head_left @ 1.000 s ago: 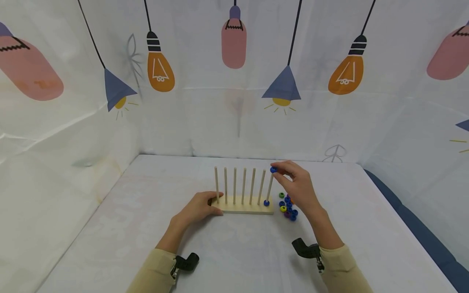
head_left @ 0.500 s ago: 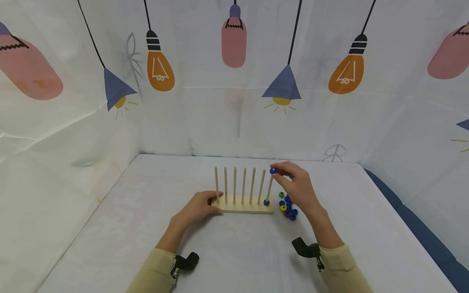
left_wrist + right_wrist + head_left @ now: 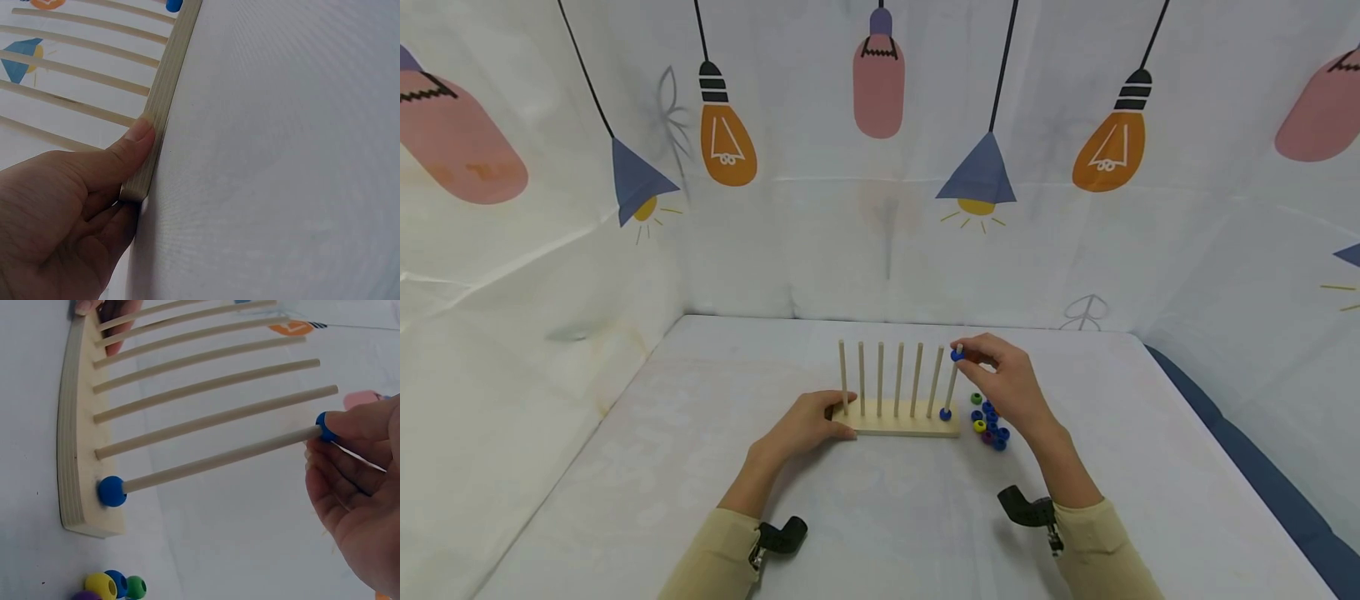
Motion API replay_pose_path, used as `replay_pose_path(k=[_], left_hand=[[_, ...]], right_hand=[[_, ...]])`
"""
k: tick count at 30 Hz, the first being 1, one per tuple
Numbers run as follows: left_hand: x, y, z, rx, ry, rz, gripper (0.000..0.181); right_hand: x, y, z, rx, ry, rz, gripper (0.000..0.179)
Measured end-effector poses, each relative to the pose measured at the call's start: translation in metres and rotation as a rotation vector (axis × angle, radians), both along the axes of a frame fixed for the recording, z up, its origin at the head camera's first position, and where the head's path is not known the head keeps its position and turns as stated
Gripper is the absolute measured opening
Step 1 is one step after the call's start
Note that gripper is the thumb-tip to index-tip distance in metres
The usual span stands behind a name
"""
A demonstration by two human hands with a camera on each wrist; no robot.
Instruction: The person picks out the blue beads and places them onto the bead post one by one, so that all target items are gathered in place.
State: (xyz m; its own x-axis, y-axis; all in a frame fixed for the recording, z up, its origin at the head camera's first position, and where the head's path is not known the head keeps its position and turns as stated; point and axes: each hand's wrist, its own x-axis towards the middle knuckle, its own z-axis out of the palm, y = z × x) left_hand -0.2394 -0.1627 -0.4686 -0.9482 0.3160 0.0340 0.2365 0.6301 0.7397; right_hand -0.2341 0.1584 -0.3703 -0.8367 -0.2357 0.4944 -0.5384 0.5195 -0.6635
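A wooden peg stand with several upright pegs stands on the table. My left hand grips its left end, thumb on the front edge of the base, as the left wrist view shows too. Between thumb and fingers, my right hand pinches a blue bead at the top of the rightmost peg. In the right wrist view the peg's tip is inside that bead. Another blue bead sits at the foot of the same peg, against the base. The other pegs carry no beads.
Right of the stand lies a loose cluster of beads: several blue ones, a yellow bead, a green bead and a purple bead. A white cloth covers the table. Printed white curtains surround it.
The right hand has lowered the blue bead slightly, from above the rightmost peg's tip to just onto it. The left hand and the stand have stayed put.
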Motion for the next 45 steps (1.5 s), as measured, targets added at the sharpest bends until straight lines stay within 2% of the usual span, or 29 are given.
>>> replay_pose_path(k=[9,45], left_hand=[[0.0,0.0,0.0,-0.004,0.007,0.0,0.063],[-0.001,0.001,0.001,-0.011,0.002,0.01,0.063]], right_hand=[[-0.002,0.003,-0.003,0.051,-0.013,0.015,0.022],[-0.008,0.004,-0.013,0.185,-0.255,0.041,0.017]])
